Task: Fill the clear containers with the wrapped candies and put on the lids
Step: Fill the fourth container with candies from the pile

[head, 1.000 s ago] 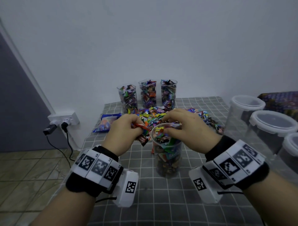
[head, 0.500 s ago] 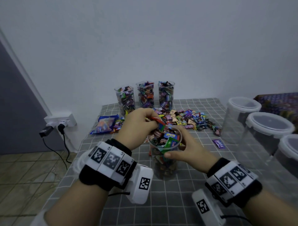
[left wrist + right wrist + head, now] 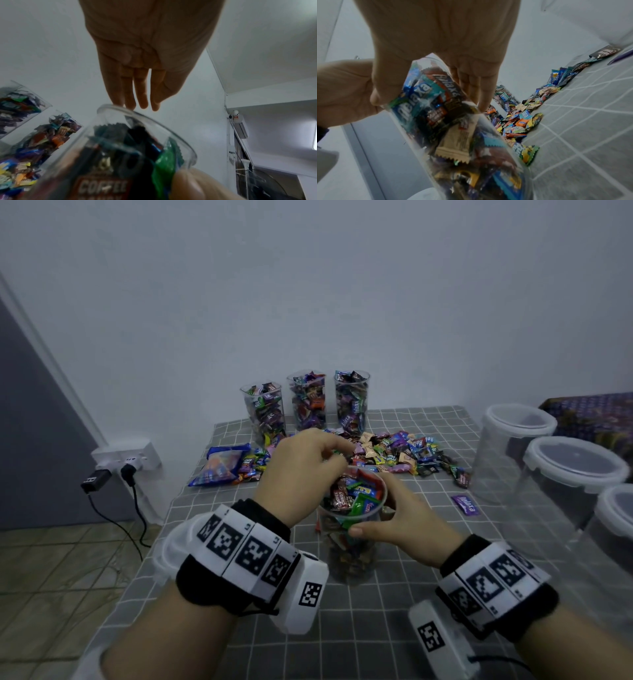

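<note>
Between both hands, clear container (image 3: 352,529) upright, mouth up, candy-filled

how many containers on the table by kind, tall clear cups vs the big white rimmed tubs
Tall clear cups holding candies: 4, three at the back and one in front steadied by the right hand, the left hand above its rim.
Big white-rimmed tubs: 3, the nearest one partly cut off.
Total: 7
</note>
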A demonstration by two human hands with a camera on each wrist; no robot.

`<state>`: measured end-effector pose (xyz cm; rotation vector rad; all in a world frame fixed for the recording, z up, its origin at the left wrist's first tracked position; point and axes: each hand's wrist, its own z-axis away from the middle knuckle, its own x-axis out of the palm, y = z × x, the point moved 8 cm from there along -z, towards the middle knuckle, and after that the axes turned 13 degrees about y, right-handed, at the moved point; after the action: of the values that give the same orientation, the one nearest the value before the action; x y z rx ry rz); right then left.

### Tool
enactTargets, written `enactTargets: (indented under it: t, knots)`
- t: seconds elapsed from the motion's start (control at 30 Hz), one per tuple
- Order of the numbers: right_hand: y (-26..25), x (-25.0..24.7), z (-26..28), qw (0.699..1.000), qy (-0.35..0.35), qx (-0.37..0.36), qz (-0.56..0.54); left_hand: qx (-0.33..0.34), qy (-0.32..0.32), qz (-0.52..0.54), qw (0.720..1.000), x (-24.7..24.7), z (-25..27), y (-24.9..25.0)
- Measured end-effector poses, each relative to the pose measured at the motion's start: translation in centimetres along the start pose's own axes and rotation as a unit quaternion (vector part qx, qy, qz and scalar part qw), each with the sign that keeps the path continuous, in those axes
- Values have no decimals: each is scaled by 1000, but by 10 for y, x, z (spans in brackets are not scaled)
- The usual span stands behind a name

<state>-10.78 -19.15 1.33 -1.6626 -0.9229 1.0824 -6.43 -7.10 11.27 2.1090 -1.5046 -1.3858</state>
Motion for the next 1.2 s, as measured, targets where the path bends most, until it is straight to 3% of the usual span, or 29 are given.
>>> enactTargets:
  t: [0.07,0.3,0.4,0.53,0.63,0.77,0.87,0.93,1.03,1.2]
  knots:
    - [-1,0,1,1000,0,-1,1,19,-5,-24,1000,2,1,3]
    - [1,-1,2,1000,-2,-8,20,113,-128,-133,976,38,14,11]
    - [3,1,3,1000,-1,-4,10,116,-98,-108,983,36,15,7]
    - [4,2,6,1000,3,-1,-17,102,23,7,994,14,17,2]
    - [4,2,8,1000,-6,-4,-6,53,54,68,995,6,23,-15]
    - [23,-7,8,999,-3,31,12,-84,-24,134,987,21,36,-52]
    - [51,-22,8,993,48,95,48,-146,-87,157,973,36,47,-70]
    - [69,-30,9,983,70,129,109,-164,-121,169,964,45,54,-74]
    - [86,-42,5,964,79,118,226,-177,-134,203,954,50,57,-73]
    - [104,-49,-1,871,-1,100,481,-198,-123,248,940,54,60,-76]
